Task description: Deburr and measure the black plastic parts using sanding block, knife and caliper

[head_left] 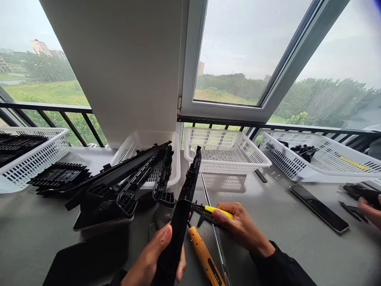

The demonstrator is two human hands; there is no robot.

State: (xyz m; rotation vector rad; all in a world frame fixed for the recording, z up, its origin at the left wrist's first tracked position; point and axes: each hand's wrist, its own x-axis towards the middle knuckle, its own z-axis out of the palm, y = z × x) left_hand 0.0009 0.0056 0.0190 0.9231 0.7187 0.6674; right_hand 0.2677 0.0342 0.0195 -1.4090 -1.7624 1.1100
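My left hand (154,254) is wrapped around a long black plastic trim part (181,214), which is tilted up and away from me. My right hand (238,224) grips a slim yellow-handled blade tool (218,211). Its thin dark tip touches, or nearly touches, the right edge of the black part at mid-length. Behind the right fingers are dark jaws that look like a caliper (202,216), partly hidden. An orange-handled tool (205,256) lies on the table between my hands, beside a long shiny metal strip (218,238).
Several long black parts (131,178) lean across a white basket (175,159) at left. More white baskets (256,159) line the window side. Gridded black parts (61,176) lie farther left. A phone (320,208) rests at right, near another person's hand (370,210).
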